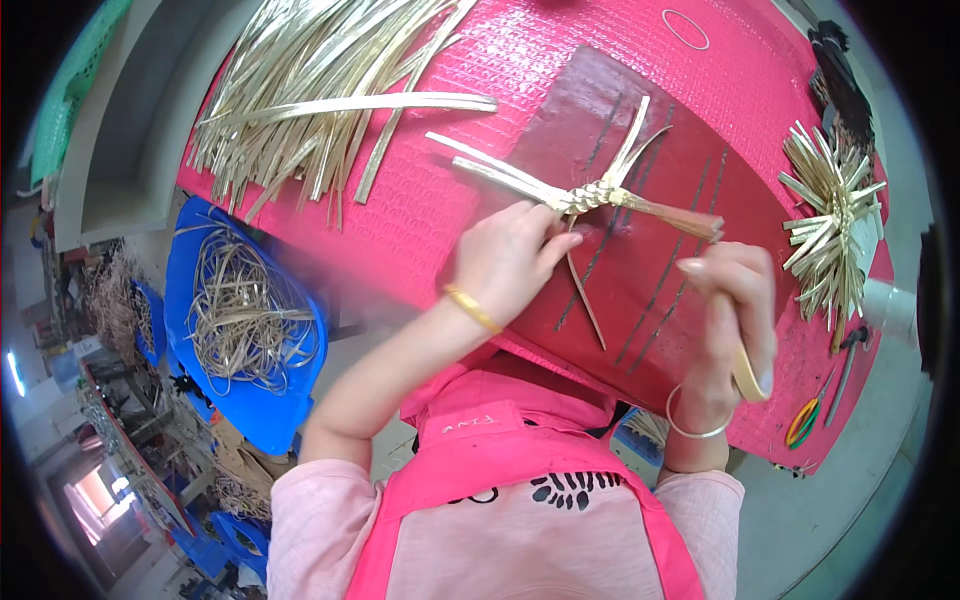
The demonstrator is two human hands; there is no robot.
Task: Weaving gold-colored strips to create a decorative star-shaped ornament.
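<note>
Closed at the braid's left end, the left hand (510, 255) holds the braid (590, 197) over the dark red mat (625, 315), its thumb just below the weave. Two pale strips stick out past the fingers to the left, two more fan upward, and one thin strip hangs below. Bound strands form a brownish tail (672, 215) running right.

The right hand (735, 310) is curled near the tail's tip, with a tan piece (748, 375) at the palm; whether it grips this, or a strand, cannot be told.

The step in hand looks like plaiting or binding, with a short woven section made and several ends loose. The next move seems to call for a steady left hold, so the weave stays tight, while the right hand handles one strand without snagging the others.

Loose strips (300, 110) lie upper left; scissors (803, 422) lie at the right.
</note>
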